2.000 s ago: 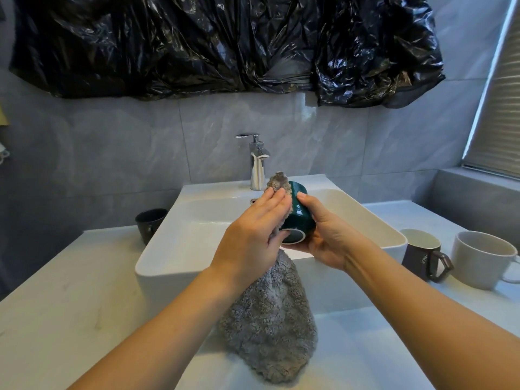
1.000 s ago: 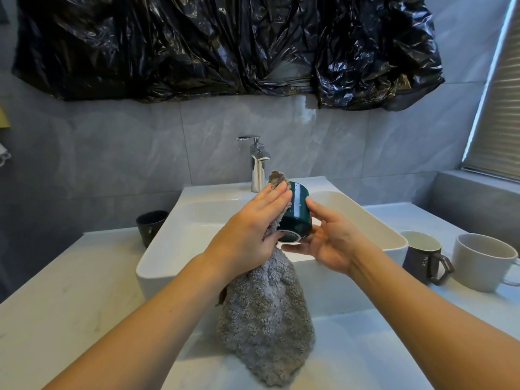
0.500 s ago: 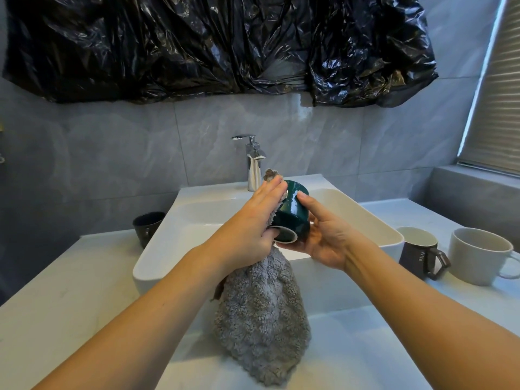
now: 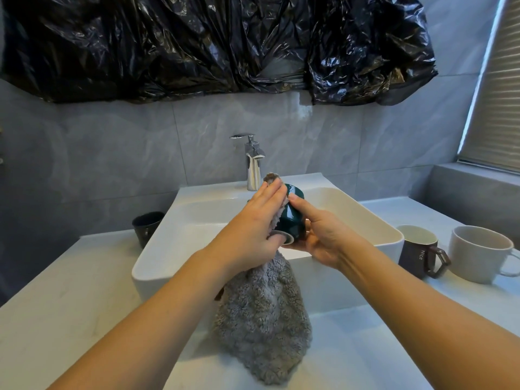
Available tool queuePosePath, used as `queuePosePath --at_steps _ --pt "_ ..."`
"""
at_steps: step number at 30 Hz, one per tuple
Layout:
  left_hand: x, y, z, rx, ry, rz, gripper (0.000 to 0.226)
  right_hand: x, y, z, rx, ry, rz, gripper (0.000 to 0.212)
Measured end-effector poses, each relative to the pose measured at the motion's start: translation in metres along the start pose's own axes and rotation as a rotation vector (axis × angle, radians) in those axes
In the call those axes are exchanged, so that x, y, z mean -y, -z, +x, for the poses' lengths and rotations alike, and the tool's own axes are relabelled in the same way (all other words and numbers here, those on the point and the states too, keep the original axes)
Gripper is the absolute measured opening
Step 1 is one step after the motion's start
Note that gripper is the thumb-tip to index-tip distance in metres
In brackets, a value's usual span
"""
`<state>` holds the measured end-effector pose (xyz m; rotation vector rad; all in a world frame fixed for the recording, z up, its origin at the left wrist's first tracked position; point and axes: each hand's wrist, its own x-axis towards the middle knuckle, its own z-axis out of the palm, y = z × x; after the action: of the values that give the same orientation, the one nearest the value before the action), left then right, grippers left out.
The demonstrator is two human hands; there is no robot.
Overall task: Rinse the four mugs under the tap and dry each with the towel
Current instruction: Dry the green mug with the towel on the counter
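A large sheet of crumpled black plastic (image 4: 219,46) hangs on the grey tiled wall (image 4: 112,153) above the basin. At the right there is a window blind (image 4: 498,102) over a grey ledge (image 4: 475,187).

Both forearms reached in from near edge, meeting mid-scene. Left hand (image 4: 253,229) lay flat-fingered, pressing the towel (image 4: 264,319) on the green mug (image 4: 291,218). Right hand (image 4: 323,237) cupped that mug from the right, fingers curled.

A home bathroom, shown at the washbasin.
A white vessel basin (image 4: 374,220) with a chrome tap (image 4: 253,164) is set on a pale table (image 4: 70,291), backed by grey marbled wall tiles (image 4: 112,153).
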<state>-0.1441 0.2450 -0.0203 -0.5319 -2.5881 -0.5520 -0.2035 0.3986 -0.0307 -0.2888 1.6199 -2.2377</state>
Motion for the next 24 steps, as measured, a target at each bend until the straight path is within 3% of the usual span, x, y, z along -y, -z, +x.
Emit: queuePosePath --at_steps 3,8,16,24 --pt "0.001 0.005 0.007 0.076 0.026 0.039 0.093 0.000 -0.001 -0.001 -0.003 0.008 -0.011 0.042" --pt "0.011 -0.010 -0.005 -0.132 -0.112 0.133 0.085 -0.001 -0.001 -0.004 0.022 0.048 -0.036 0.045" --pt "0.007 -0.006 -0.021 -0.276 -0.082 -0.122 0.076 0.001 0.008 -0.002 0.058 -0.016 0.072 0.038" --pt "-0.021 -0.005 -0.049 -0.346 -0.023 -0.363 0.075 0.013 0.021 -0.029 0.220 -0.035 -0.046 0.052"
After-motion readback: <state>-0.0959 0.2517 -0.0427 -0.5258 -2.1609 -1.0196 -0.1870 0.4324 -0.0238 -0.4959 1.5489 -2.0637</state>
